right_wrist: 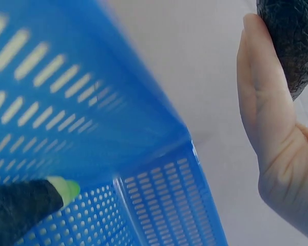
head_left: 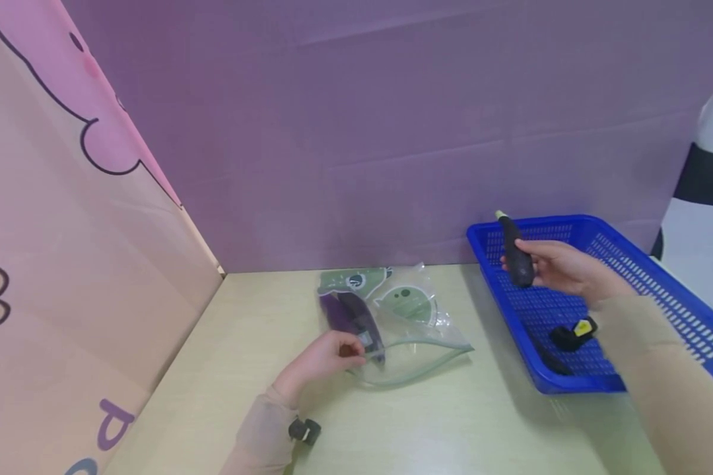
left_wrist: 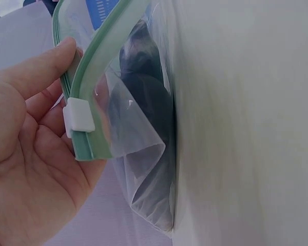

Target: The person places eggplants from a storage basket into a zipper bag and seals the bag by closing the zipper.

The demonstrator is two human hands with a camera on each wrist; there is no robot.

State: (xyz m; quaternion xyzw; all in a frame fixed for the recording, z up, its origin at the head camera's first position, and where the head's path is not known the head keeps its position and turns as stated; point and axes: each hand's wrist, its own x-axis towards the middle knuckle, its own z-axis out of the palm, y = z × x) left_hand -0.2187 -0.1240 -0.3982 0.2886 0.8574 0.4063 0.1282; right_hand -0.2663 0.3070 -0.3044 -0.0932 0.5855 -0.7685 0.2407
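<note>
Side screen: a cream sheet printed with pink cartoon shapes (head_left: pixel 47 224) stands at the far left of your station.
Left grip: your left hand (head_left: pixel 323 361) has a narrow grip, thumb and fingers pinching the edge of the bag's mouth; a small black wrist device (head_left: pixel 305 431) sits on that arm.
Bag: the clear plastic zip bag with green sealing strips and green cartoon prints (head_left: pixel 407 305) lies on your pale wooden bench (head_left: pixel 214 382), its mouth gaping towards you; the white plastic slider (left_wrist: pixel 81 117) is near one end of the strip.
Bag contents: long, dark purple vegetable-shaped pieces (head_left: pixel 339 313) lie inside, on the left; exact count cannot be told.
Basket: the blue perforated plastic basket (head_left: pixel 582 384) stands right of the bag, with another dark, green-tipped elongated piece (right_wrist: pixel 25 207) inside.
Held piece: the blackish elongated vegetable with a pale green tip (head_left: pixel 517 257) is raised, tilted tip-up, before the basket's left part in your head view.
Right grip: your right hand (head_left: pixel 561 267) holds that piece between thumb and fingers.
</note>
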